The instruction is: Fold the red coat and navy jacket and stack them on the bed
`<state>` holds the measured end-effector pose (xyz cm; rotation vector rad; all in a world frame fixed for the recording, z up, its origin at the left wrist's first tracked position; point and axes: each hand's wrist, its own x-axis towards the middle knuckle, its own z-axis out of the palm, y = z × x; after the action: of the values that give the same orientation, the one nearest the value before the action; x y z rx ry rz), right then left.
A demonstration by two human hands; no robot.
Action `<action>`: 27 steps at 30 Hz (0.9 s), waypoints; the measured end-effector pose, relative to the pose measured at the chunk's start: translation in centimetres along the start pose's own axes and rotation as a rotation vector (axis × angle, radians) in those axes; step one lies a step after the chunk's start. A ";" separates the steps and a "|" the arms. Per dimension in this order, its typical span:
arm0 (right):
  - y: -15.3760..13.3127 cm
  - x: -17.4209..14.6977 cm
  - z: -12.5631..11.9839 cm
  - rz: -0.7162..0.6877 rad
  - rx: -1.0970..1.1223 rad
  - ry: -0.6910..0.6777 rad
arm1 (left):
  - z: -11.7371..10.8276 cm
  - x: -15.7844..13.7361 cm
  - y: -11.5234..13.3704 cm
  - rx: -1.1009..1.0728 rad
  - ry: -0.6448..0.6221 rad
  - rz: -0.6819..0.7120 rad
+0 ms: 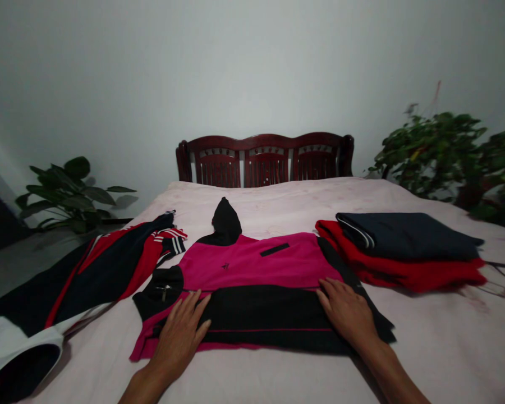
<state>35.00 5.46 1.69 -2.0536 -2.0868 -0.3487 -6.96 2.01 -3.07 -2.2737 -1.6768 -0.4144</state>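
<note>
A magenta and black zip jacket (252,264) lies sideways across the bed, its collar toward the left. One black-ended sleeve sticks out at the far side, and a black sleeve is folded lengthwise over the near part. My left hand (183,325) rests on the jacket near the collar and zip pull, fingers stretched out. Flat on the black sleeve and magenta cloth near the hem, my right hand (345,306) has its fingers extended. Neither hand grips the cloth. The part of the jacket under my palms is hidden.
Folded dark blue clothing (412,235) lies on folded red clothing (425,272) at the right, with glasses (499,289) beside them. A navy, red and white jacket (109,269) spreads over the left side. Behind stands a wooden headboard (265,160), with plants on both sides.
</note>
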 end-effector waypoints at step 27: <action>0.0 0.0 -0.2 0.000 -0.019 -0.003 | -0.1 0.0 -0.1 -0.017 -0.008 -0.008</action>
<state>34.98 5.37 1.83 -2.0661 -2.0938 -0.3673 -7.01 2.00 -2.95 -2.2843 -1.6929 -0.4242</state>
